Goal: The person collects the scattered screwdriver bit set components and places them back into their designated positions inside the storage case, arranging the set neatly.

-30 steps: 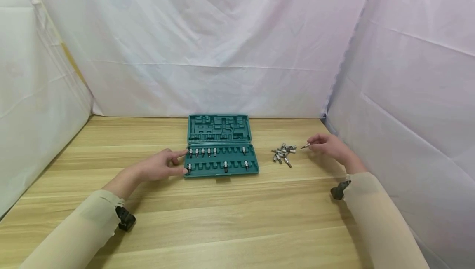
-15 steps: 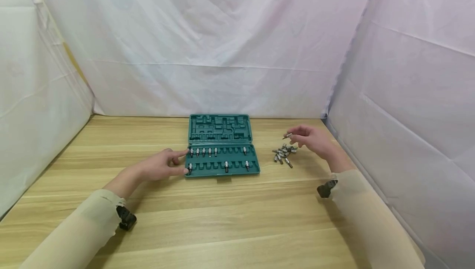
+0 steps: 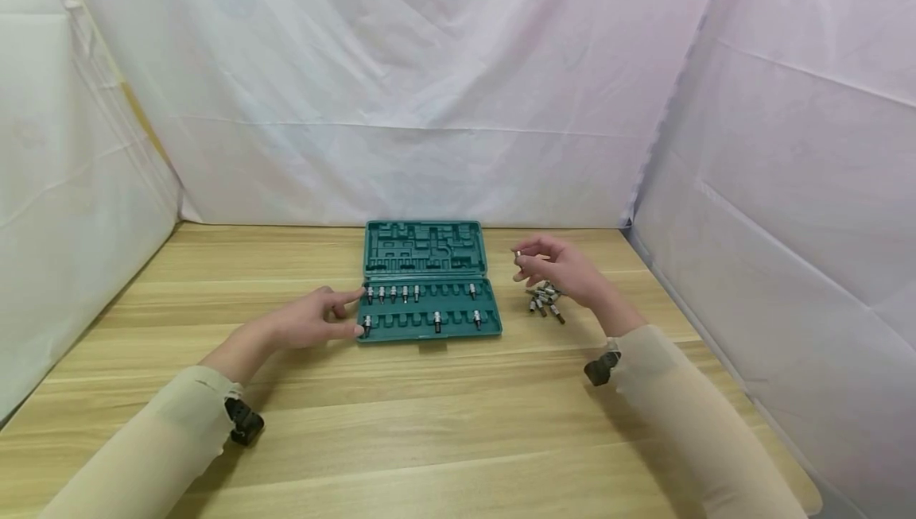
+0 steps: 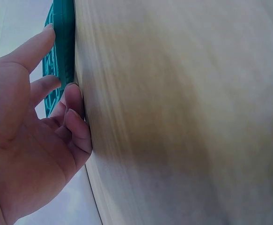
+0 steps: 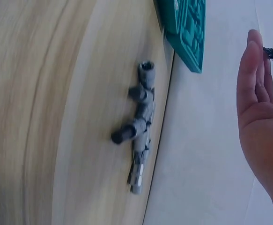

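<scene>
A green socket case [image 3: 458,307] lies open on the table, with metal bit sockets seated in some slots of its two rows. My left hand [image 3: 308,320] touches its left edge with thumb and index finger spread apart. In the left wrist view the thumb lies against the case side [image 4: 67,37], the lower fingers folded by the tabletop. Raised above the table, right of the case, my right hand [image 3: 565,269] pinches a small bit socket [image 3: 518,254] between thumb and fingertips. Below that hand sits a pile of loose bit sockets [image 3: 541,301].
The case lid [image 3: 422,249], with moulded recesses, leans back at the far side. White sheeting [image 3: 401,106] encloses the wooden table [image 3: 401,424] at the back and both sides. A dark wrist camera [image 3: 601,368] sits at the right cuff.
My right hand has moved left from beyond the pile, carrying the bit socket over it toward the case, and the socket has tipped more upright. The left hand stays at the case edge.
</scene>
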Tool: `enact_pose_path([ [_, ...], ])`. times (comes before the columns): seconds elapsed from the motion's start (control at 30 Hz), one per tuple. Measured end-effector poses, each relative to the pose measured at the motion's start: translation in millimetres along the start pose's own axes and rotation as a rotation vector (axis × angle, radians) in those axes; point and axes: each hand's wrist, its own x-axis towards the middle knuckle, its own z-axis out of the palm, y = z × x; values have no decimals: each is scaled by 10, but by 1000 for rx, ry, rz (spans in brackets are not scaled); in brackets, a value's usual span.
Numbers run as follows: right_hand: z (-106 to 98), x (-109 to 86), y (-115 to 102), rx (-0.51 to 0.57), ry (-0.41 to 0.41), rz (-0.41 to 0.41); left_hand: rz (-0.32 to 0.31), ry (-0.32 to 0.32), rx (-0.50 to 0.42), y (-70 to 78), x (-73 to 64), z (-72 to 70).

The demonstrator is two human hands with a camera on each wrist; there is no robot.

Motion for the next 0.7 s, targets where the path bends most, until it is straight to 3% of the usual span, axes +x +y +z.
enact_pose_path([
  [0.23,127,75,-76,110,-46,-11,-2,0,-7,22,-18,4],
  [0.7,438,313,-176,54,-35,2,-3,-1,-8,15,-4,3],
])
